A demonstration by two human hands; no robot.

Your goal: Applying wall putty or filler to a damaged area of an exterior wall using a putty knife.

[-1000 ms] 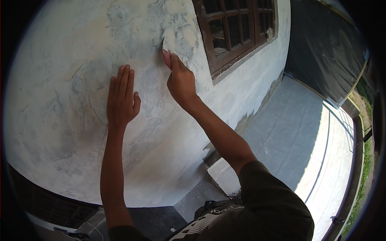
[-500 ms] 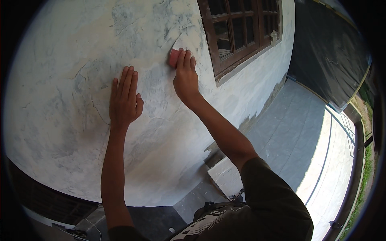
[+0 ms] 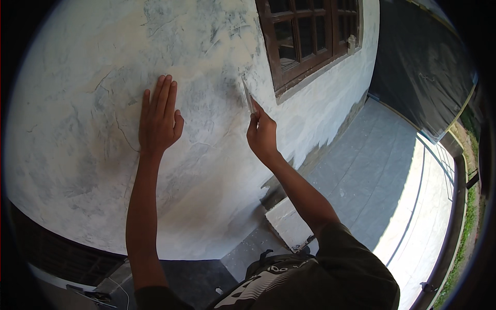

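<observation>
My left hand lies flat on the patchy white and grey plastered wall, fingers pointing up and thumb held out. Beside it a thin crack runs down the plaster. Further right, my right hand is closed around a putty knife. I see the blade nearly edge-on, its tip at the wall just left of the window; whether it touches cannot be made out. The fingers hide most of the grip.
A brown wooden window sits in the wall at upper right. Below me stands a white block-like box on grey floor tiles. A dark sheet hangs at the far right. A dark opening lies at lower left.
My right hand has moved down and to the right and turned, so the putty knife's broad reddish face now shows edge-on. My left hand stays flat on the wall.
</observation>
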